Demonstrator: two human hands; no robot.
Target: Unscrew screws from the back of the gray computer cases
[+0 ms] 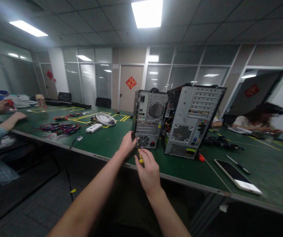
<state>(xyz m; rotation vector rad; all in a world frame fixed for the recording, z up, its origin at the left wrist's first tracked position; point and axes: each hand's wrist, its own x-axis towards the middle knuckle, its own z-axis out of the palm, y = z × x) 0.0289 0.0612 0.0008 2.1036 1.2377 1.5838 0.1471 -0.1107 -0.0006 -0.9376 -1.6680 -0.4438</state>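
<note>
Head view, yellow-handled screwdriver (141,156) in right hand (148,168), boxy perforated-metal computer case (149,120)

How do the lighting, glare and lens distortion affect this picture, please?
Head view: the ceiling light is blown out, the phone reflects glare at its near end, the space under the table sinks into darkness, wide-angle stretch makes the larger computer case lean, and the screwdriver's tip is blurred.
</note>
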